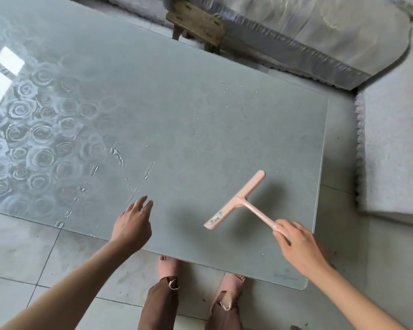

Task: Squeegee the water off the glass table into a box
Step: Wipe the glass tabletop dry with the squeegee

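Note:
A pink T-shaped squeegee (pixel 236 201) hangs over the near right part of the glass table (pixel 167 115), its blade slanting from lower left to upper right. My right hand (pixel 298 248) grips the end of its handle. My left hand (pixel 131 225) hovers over the table's near edge with its fingers loosely spread and nothing in it. Streaks and drops of water (pixel 117 156) lie on the glass left of centre, and more drops (pixel 227 89) sit near the far right edge. No box is in view.
The tabletop shows a rose pattern (pixel 29 144) on its left half. A wooden stool (pixel 196 22) stands beyond the far edge. Covered sofas (pixel 320 34) run along the back and right (pixel 396 151). My feet (pixel 169 267) stand on the tiled floor at the near edge.

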A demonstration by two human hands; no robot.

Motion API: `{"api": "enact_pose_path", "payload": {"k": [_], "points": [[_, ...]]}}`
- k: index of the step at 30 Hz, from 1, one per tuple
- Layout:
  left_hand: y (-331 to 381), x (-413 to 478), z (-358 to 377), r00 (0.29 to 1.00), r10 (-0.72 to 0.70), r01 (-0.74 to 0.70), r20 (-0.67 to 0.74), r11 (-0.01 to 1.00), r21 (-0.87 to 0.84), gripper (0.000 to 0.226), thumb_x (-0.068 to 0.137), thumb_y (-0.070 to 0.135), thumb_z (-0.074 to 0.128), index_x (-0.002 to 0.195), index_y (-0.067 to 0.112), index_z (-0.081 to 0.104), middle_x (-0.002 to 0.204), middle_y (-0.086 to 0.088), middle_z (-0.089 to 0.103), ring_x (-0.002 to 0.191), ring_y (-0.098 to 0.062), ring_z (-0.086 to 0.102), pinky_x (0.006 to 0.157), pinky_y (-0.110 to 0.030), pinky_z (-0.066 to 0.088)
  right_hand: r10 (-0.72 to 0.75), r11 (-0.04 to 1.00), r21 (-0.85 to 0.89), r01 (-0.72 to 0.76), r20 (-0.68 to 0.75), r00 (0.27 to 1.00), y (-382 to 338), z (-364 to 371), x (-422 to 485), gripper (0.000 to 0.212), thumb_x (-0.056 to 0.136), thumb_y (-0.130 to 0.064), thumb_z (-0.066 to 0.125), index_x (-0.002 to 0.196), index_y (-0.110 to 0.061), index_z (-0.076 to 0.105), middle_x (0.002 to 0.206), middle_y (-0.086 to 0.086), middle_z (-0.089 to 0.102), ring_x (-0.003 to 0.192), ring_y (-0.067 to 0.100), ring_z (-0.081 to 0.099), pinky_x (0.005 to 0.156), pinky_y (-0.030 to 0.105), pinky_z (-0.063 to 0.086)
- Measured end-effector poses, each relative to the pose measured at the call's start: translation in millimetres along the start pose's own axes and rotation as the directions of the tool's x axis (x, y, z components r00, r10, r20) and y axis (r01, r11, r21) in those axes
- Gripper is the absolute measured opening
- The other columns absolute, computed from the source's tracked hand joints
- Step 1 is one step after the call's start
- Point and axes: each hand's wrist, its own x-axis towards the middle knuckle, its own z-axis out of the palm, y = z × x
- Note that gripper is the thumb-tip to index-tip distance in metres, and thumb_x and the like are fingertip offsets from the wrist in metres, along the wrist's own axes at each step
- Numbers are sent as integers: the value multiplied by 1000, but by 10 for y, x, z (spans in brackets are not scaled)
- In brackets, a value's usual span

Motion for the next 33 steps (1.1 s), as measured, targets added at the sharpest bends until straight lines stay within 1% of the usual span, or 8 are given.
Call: {"api": "enact_pose_path", "payload": {"k": [6,11,15,20,25,28,31,33], "points": [[798,171,236,996,44,-54,74,990,127,57,90,9,39,146,13,28,157,-5,16,138,-26,30,104,-37,35,-6,997,-74,13,88,996,820,97,-152,20,97,-38,40,113,-30,48,108,-2,56,87,33,61,66,38,47],[1418,220,489,991,27,-57,129,971,232,61,91,13,40,148,12,19,159,-9,4,140,-28,22,107,-38,32,-8,997,-80,19,131,991,1638,-42,-367,18,99,-35,36,112,-28,45,103,-6,50,75,24,59,59,35,46],[1750,281,623,994,-2,-29,107,958,286,67,92,16,41,151,16,9,159,-12,-6,144,-28,11,111,-37,26,13,999,-53,-6,135,991,2253,-98,-404,20,98,-34,39,114,-30,49,99,-13,49,71,18,57,58,35,46],[1890,397,642,998,-42,24,54,954,299,70,92,17,42,152,14,5,159,-15,-5,145,-30,9,114,-39,22,-87,990,-101,98,108,990,2210,103,-142,33,97,-29,44,129,-33,49,95,-6,48,69,26,60,52,36,38],[1900,566,606,993,-114,96,41,949,300,68,92,14,41,151,12,8,159,-13,-2,146,-29,10,115,-39,22,-257,964,75,254,32,966,1520,334,455,40,99,-25,40,138,-31,41,103,-1,48,85,27,59,61,38,40],[1905,665,572,991,-129,113,34,949,293,68,91,13,42,151,12,9,160,-12,-1,146,-28,10,115,-40,21,-365,928,67,366,-27,931,1227,246,744,39,99,-24,41,137,-27,43,100,3,49,83,30,58,59,37,40],[1931,731,547,991,-128,117,25,954,276,68,91,11,42,151,11,10,160,-11,0,146,-28,10,116,-40,21,-411,898,116,424,-124,903,1450,-62,786,34,93,-20,53,127,-24,55,89,4,51,67,33,58,51,40,48],[1952,759,529,991,-129,117,26,956,270,68,92,12,41,151,11,10,160,-12,0,146,-29,10,116,-40,21,-371,917,105,384,-126,920,1846,-247,780,32,92,-22,56,123,-29,58,86,0,51,63,32,58,52,42,50]]}}
